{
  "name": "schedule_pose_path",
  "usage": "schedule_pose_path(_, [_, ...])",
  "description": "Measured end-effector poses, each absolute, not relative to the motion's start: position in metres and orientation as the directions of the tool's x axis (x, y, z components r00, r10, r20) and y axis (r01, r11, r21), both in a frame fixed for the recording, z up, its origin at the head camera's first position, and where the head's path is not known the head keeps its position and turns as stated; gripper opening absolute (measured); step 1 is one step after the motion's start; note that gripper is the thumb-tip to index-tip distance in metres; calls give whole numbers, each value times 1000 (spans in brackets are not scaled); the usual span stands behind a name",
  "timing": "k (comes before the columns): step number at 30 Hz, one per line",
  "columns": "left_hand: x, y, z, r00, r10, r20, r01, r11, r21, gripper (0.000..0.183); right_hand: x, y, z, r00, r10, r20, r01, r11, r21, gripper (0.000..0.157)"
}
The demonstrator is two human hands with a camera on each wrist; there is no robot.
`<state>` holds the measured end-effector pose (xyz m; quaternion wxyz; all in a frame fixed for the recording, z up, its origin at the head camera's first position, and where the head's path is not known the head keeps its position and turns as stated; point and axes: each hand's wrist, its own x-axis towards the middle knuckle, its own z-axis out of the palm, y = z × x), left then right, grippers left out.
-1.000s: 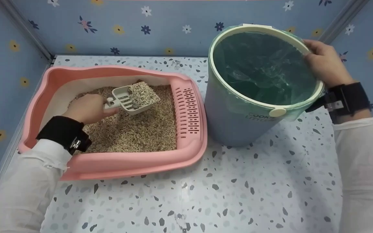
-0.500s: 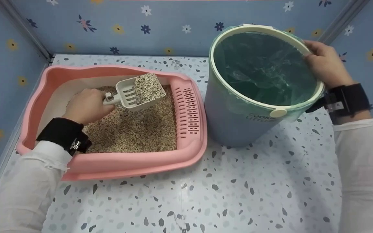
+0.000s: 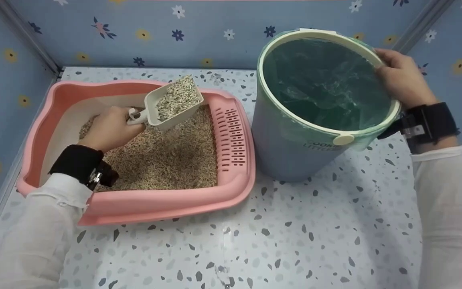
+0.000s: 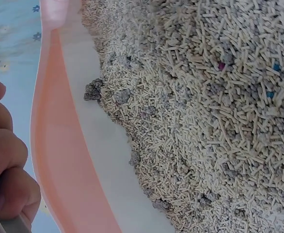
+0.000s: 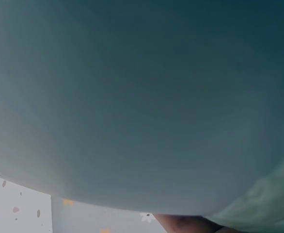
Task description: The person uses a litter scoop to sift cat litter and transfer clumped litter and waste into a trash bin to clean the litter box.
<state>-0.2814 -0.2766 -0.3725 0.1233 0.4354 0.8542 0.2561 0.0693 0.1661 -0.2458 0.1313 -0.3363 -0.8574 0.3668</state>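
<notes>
My left hand [image 3: 110, 126] grips the handle of a pale litter scoop [image 3: 179, 114], which is heaped with litter pellets and held above the litter box. Curled fingers [image 4: 8, 155] show at the left edge of the left wrist view. Under the scoop, the pink litter box [image 3: 167, 202] holds beige litter [image 3: 167, 160]; grey clumps [image 4: 93, 90] lie along its edge in the left wrist view. My right hand [image 3: 405, 78] grips the rim of a blue trash bin [image 3: 291, 148], thumb over the cream ring. A green plastic bag [image 3: 327, 88] lines the bin.
The bin stands right beside the box's slotted end [image 3: 233, 136], its mouth tilted toward me. A speckled white surface [image 3: 279, 241] lies under both. Blue flowered panels [image 3: 155, 36] rise behind and at both sides.
The left hand has raised the scoop out of the litter, up and slightly right, and its bowl is now tilted more. The right hand and the bin stay in place.
</notes>
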Motion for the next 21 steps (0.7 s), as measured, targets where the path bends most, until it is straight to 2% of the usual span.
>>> schedule_pose_path(2, [-282, -276, -371, -589, 808, 9, 662, 476, 579, 34, 70, 166, -246, -737, 675, -19, 480, 504, -718, 48])
schedule_pose_path(9, [-285, -276, -368, -604, 797, -8, 606, 465, 645, 28, 71, 165, -246, -733, 680, -13, 482, 505, -716, 48])
schedule_pose_path(16, [-287, -279, -366, -607, 793, 56, 607, 417, 676, 24, 70, 164, -246, -727, 686, -26, 483, 484, -730, 49])
schedule_pose_path(21, [-289, -280, -366, -626, 773, 101, 612, 406, 679, 36, 70, 164, -246, -729, 684, -24, 478, 483, -734, 49])
